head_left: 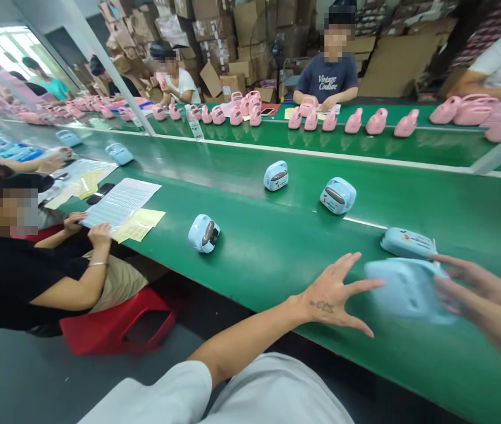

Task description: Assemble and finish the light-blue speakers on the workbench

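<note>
Bright, fairly even light fills the room; the window [7, 46] at upper left is washed out. Pale reflections streak the glossy green tabletop [250, 265]. Motion blur smears the right hand [487, 297] and light-blue casing [403, 291]; the left hand [332, 294] looks crisper. Wide-angle distortion stretches the edges.

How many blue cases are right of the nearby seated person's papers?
5: a blue case at the right hand, another just behind, two farther left, one nearest the papers. Some may be hidden.
</note>
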A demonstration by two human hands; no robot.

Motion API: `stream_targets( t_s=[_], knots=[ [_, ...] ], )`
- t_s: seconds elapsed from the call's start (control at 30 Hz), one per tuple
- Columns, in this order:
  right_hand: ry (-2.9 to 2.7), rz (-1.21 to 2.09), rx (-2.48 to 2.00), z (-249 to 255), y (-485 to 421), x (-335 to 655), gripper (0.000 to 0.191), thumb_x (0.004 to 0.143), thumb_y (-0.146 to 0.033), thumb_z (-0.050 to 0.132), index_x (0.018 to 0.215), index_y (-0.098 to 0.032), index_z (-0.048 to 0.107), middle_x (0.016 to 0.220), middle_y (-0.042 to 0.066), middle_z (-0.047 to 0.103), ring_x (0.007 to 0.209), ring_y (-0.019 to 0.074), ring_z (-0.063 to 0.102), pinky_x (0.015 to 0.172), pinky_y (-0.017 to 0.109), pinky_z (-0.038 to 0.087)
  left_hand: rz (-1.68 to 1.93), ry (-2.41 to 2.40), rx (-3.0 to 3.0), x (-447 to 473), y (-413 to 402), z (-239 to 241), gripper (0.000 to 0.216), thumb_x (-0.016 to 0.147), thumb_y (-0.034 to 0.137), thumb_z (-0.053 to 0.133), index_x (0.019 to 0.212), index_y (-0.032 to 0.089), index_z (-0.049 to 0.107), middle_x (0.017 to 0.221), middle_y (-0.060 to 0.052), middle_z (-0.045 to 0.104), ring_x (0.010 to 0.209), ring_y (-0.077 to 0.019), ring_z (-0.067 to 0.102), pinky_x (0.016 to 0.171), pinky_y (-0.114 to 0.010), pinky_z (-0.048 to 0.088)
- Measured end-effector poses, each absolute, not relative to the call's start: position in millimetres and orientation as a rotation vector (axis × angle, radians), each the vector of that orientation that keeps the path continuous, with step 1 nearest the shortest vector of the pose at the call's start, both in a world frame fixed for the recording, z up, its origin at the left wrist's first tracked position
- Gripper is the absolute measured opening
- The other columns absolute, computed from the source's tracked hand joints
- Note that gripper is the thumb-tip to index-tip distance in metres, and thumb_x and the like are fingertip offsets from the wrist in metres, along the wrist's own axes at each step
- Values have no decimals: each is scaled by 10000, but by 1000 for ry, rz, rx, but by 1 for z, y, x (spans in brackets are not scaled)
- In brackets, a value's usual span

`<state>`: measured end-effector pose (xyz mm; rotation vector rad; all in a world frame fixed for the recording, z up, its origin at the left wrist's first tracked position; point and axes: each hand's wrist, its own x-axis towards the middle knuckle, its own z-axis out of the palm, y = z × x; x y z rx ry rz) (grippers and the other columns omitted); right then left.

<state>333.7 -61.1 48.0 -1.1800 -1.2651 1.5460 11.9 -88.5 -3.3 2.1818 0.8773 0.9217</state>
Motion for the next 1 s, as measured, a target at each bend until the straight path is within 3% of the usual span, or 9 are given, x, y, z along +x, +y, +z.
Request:
stream_targets(
  t_s=[0.07, 0.13, 0.2, 0.33, 0.4, 0.47, 0.6, 0.87, 1.0],
  knots=[
    [-1202, 1521, -1318, 63, -65, 266, 475, 838, -516, 866, 1281, -384, 758, 883, 48, 639, 646, 169, 597, 520, 323, 529, 973, 930, 2112, 12, -91, 2, 1055, 609, 521, 1014, 1547, 284, 593, 1808, -174, 142, 1641, -498, 220, 1311, -662, 270],
    [-1268, 1575, -1249, 74, -64, 215, 543, 851, -595, 821, 1313, -324, 735, 821, 14, 635, 633, 162, 591, 589, 345, 564, 1057, 1034, 1905, 1, -94, 3, 1021, 579, 468, 1031, 1504, 294, 637, 1757, -171, 282, 1592, -476, 338, 1300, -637, 312],
    [-1556, 1441, -1182, 76, -49, 192, 549, 939, -606, 700, 1382, -282, 698, 981, 56, 708, 808, 212, 693, 743, 400, 622, 1145, 1068, 1593, -16, -95, 1, 1042, 501, 421, 1056, 1459, 285, 670, 1677, -151, 420, 1513, -453, 465, 1283, -597, 366],
    [-2239, 396, -1627, 66, 16, 222, 476, 958, -353, 683, 1418, -233, 683, 1410, 149, 671, 1304, 327, 654, 1123, 487, 543, 1276, 960, 783, -51, -89, -6, 925, 563, 404, 1024, 1407, 242, 680, 1380, -115, 716, 1318, -403, 653, 1174, -531, 507],
    [-2280, 240, -1836, 63, 46, 250, 597, 859, -253, 783, 1437, -165, 663, 1533, 210, 592, 1428, 392, 569, 1206, 520, 466, 1285, 829, 490, -63, -84, -8, 805, 672, 434, 963, 1393, 220, 676, 1341, -117, 750, 1313, -370, 669, 1145, -490, 539],
    [-2312, 244, -1968, 60, 69, 272, 647, 769, -192, 851, 1391, -125, 687, 1494, 246, 622, 1398, 426, 593, 1176, 514, 484, 1297, 764, 326, -70, -81, -9, 715, 775, 420, 894, 1416, 214, 652, 1324, -119, 766, 1293, -339, 690, 1124, -486, 561],
    [-2431, 293, -2095, 54, 91, 291, 551, 747, -185, 871, 1283, -149, 747, 1289, 197, 753, 1233, 379, 709, 1047, 417, 550, 1286, 753, 181, -78, -78, -16, 651, 885, 351, 800, 1483, 205, 589, 1225, -130, 803, 1147, -329, 757, 1052, -545, 606],
    [-2563, 296, -2044, 44, 106, 304, 784, 716, -301, 916, 1432, -113, 660, 1406, 224, 690, 1274, 352, 690, 1063, 355, 523, 1253, 657, 166, -84, -77, -24, 792, 919, 374, 785, 1619, 233, 443, 1252, -119, 799, 1159, -349, 754, 1033, -599, 609],
    [-2575, 334, -1980, 42, 104, 303, 790, 739, -320, 898, 1459, -125, 638, 1376, 201, 728, 1247, 347, 710, 1028, 352, 534, 1254, 654, 161, -84, -76, -21, 767, 919, 371, 785, 1604, 237, 465, 1265, -127, 793, 1154, -352, 753, 1030, -614, 606]
  ],
)
